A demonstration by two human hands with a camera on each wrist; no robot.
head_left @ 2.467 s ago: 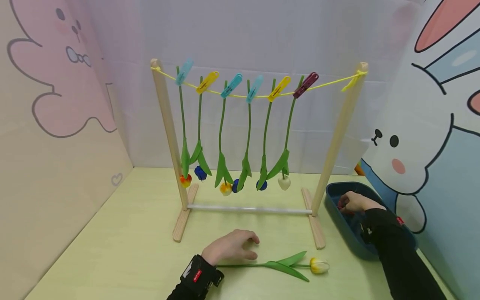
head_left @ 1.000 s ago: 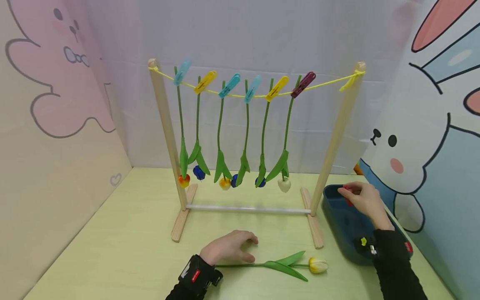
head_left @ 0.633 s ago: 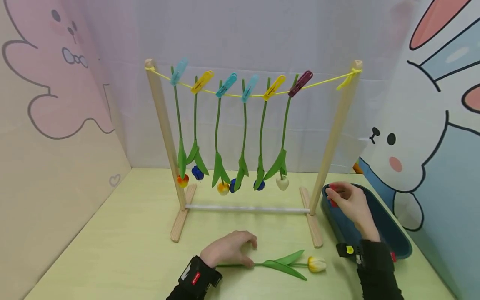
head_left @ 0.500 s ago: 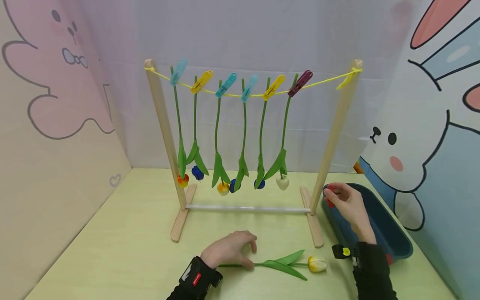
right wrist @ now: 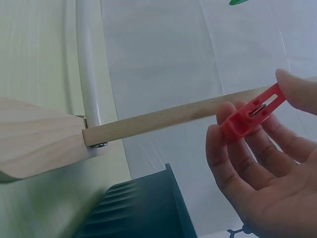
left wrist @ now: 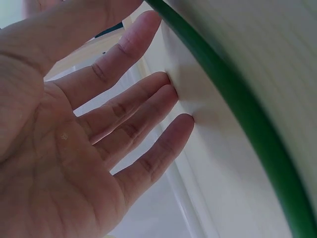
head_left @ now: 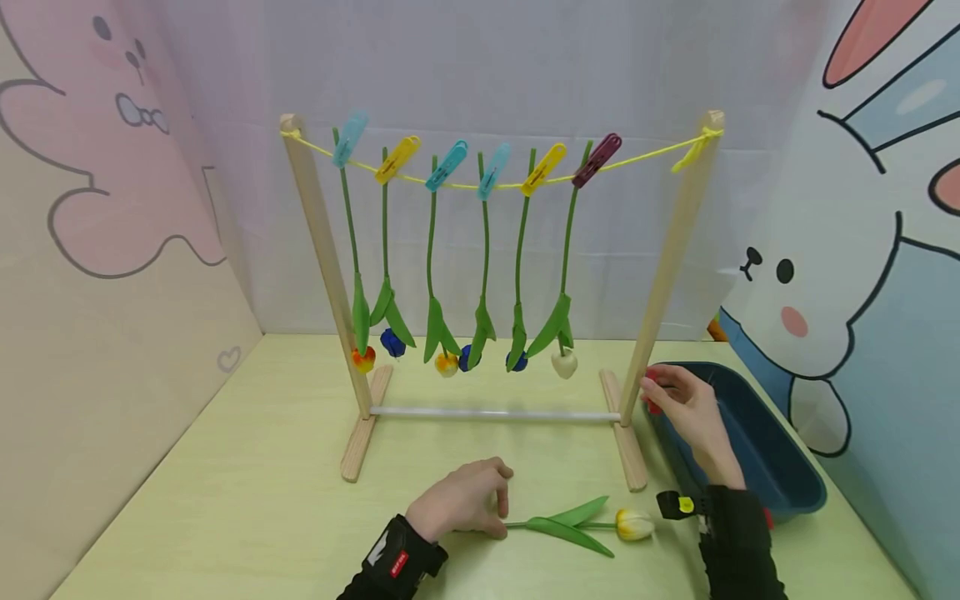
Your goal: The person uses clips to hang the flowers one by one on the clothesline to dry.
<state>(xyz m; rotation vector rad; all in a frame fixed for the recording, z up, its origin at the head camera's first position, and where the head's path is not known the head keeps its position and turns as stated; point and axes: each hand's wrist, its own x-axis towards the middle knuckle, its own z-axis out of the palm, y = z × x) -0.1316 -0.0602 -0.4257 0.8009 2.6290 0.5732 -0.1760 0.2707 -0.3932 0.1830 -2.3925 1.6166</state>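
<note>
My right hand (head_left: 693, 417) pinches a red clothespin (right wrist: 252, 113) over the left rim of the dark blue bin (head_left: 780, 458). In the right wrist view the thumb sits on one end of the clothespin, fingertips on the other. My left hand (head_left: 465, 500) is low over the table at the stem of a yellow-white tulip (head_left: 633, 525), which lies flat with its flower to the right. In the left wrist view its fingers are spread, fingertips at the tabletop, the thumb right at the green stem (left wrist: 247, 116).
A wooden rack (head_left: 675, 267) stands behind the hands. Several tulips hang head down from its yellow cord (head_left: 652, 156), held by blue, yellow and maroon clothespins (head_left: 596, 160). A white bar (head_left: 495, 414) joins the rack's feet. Cartoon-printed panels (head_left: 900, 375) stand on both sides.
My right hand has come up out of the bin with the red clothespin and moved left toward the rack's right post. My left index finger has bent down closer to the thumb at the stem.
</note>
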